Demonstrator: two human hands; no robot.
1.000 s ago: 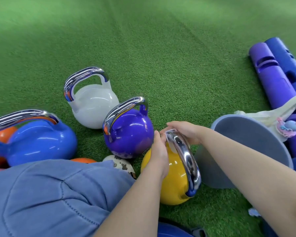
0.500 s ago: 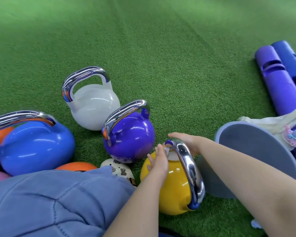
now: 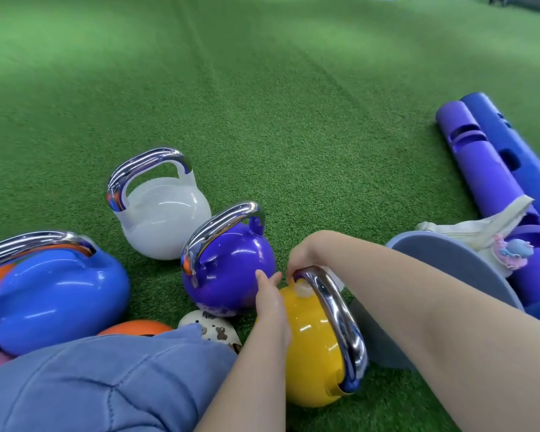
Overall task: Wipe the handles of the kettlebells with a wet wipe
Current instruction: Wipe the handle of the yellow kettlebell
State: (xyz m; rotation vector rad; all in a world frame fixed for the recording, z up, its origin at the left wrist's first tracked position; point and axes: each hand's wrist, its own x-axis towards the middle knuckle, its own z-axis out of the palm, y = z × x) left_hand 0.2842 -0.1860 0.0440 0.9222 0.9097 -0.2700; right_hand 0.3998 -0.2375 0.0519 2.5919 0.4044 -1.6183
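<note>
Head view: the yellow kettlebell (image 3: 312,347) lies tipped on the green turf (image 3: 262,104), low and centre, just in front of the person; its chrome handle (image 3: 334,310) runs as a long arc from the far end near the fingers back toward the camera, so the long axis points roughly away from the person and slightly left. The right hand (image 3: 300,257) is at the far end of that handle, fingers curled over the top of the arc; a small white scrap, probably the wet wipe (image 3: 303,288), shows just under the handle there, but whether the hand is clamped on it I cannot tell. The left hand (image 3: 270,294) rests against the ball's left side, fingers loosely apart and holding nothing, steadying it; its fingertips are close to the purple kettlebell (image 3: 228,263). The right hand is the nearer to the unwiped length, which lies toward the camera, so the stroke likely has to be drawn back along the arc.

Beyond stand a white kettlebell (image 3: 162,219) and a blue kettlebell (image 3: 53,294), both upright with chrome handles, near 1 another; open turf stretches far behind, and 2 purple-blue foam tubes (image 3: 480,169) lie well apart to the right.
</note>
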